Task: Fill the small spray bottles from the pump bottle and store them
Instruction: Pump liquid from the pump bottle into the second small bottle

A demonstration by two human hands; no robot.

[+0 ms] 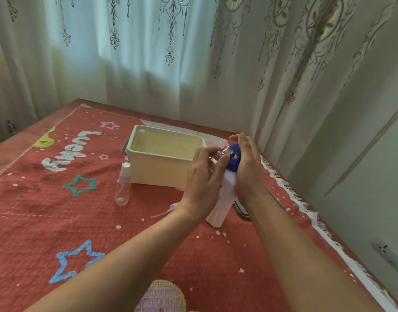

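Observation:
A white pump bottle [222, 199] with a blue pump head [235, 157] stands on the red cloth. My right hand [249, 167] wraps around the blue head from the right. My left hand [202, 179] holds a small clear spray bottle [218, 154], open neck at the pump's nozzle. A second small clear spray bottle [123, 185] with a white cap stands to the left, apart from my hands. A loose white spray top with its thin tube [168, 210] lies on the cloth near my left wrist. Inside the cream box [162, 174], another white-capped bottle [141, 136] stands at the far left corner.
The red cloth [58, 210] with stars and letters covers the table; its fringed right edge [306, 208] runs along the wall. A dark flat lid [242, 210] lies behind the pump bottle. Curtains hang at the back. A wall socket [387, 253] sits low on the right.

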